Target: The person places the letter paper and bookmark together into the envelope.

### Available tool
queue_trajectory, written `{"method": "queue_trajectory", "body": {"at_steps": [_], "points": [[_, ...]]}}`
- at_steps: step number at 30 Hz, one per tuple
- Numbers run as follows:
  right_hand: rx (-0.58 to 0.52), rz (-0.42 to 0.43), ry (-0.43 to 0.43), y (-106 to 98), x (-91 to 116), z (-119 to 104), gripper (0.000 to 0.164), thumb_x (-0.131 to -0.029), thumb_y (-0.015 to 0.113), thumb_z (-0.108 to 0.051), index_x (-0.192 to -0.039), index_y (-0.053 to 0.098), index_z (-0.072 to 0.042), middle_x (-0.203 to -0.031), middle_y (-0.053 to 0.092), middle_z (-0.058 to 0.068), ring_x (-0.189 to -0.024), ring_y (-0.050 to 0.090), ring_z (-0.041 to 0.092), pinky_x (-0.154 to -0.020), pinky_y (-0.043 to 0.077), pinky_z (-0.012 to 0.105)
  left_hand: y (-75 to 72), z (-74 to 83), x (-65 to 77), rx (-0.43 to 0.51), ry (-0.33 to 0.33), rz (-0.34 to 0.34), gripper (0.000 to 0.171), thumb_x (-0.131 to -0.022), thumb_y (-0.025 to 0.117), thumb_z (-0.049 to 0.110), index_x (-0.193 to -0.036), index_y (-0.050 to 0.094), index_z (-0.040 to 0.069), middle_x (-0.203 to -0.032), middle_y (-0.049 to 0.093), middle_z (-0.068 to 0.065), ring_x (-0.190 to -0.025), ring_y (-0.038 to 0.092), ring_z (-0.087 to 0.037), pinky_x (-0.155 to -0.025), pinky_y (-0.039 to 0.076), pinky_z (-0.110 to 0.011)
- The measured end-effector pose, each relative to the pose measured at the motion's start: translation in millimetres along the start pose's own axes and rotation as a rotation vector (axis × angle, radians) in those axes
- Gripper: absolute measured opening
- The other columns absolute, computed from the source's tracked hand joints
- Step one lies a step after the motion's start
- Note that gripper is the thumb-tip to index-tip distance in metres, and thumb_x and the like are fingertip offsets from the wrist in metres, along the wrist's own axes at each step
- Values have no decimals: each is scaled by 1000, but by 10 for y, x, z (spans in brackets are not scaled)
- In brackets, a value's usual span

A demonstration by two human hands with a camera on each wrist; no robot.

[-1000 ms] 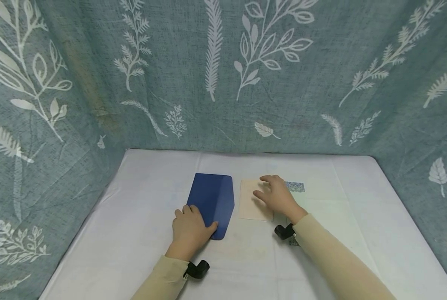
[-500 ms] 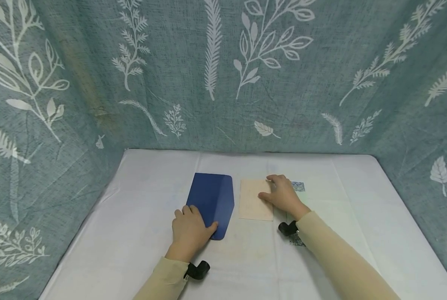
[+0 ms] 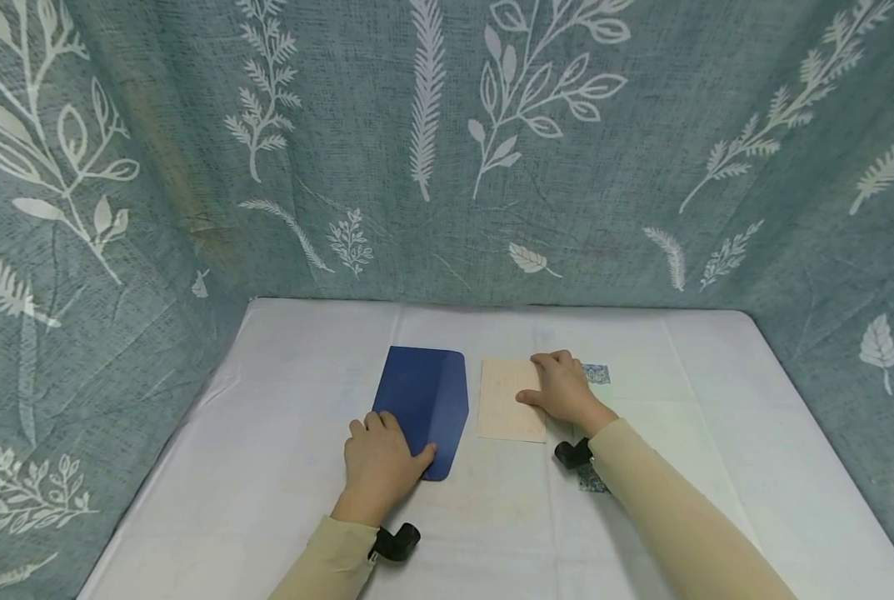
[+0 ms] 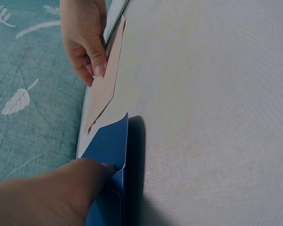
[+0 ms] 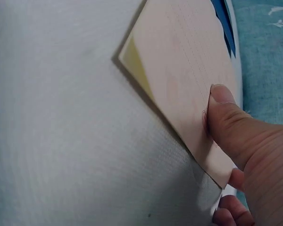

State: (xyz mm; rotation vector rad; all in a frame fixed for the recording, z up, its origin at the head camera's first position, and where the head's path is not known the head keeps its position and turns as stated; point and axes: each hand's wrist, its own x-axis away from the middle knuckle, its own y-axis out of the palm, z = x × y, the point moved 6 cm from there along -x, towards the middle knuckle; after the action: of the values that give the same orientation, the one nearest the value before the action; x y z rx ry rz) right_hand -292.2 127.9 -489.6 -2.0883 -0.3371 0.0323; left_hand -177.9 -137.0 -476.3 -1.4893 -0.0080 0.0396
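Observation:
A dark blue envelope (image 3: 417, 375) lies left of the table's middle in the head view, its flap side facing right. My left hand (image 3: 382, 458) holds its near left part, fingers at the left edge and thumb at the near edge. In the left wrist view, the near edge stands slightly above the cloth over a shadow. Right of the envelope lies a cream-coloured card (image 3: 502, 400). My right hand (image 3: 562, 387) pinches its right side, thumb on top and fingers curled past the edge. A yellowish area (image 5: 136, 68) shows at one card corner in the right wrist view.
Partly under my right hand and wrist lies a pale sheet with blue-grey patterned ends (image 3: 596, 374). A white cloth (image 3: 267, 442) covers the table. Green leaf-print curtains (image 3: 387, 150) hang behind and at both sides. Each wrist wears a black camera (image 3: 397, 542).
My right hand has moved from above the card to its right edge, and its thumb now rests on the card. My left hand and the blue envelope have stayed in place.

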Motion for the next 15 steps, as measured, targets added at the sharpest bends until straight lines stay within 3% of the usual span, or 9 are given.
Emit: {"method": "queue_trajectory", "body": {"at_steps": [15], "points": [[-4,-3,8,-8,-13,-5,76,-82,76,-42,-141,45,-4,-138,37,27,-121,37,42,-98,32,56,-34,11,12,-4,5,15,98,-80,61,66,-125,48,-20,-108,53,-32,-95,51,-45,-70,48,-48]]}}
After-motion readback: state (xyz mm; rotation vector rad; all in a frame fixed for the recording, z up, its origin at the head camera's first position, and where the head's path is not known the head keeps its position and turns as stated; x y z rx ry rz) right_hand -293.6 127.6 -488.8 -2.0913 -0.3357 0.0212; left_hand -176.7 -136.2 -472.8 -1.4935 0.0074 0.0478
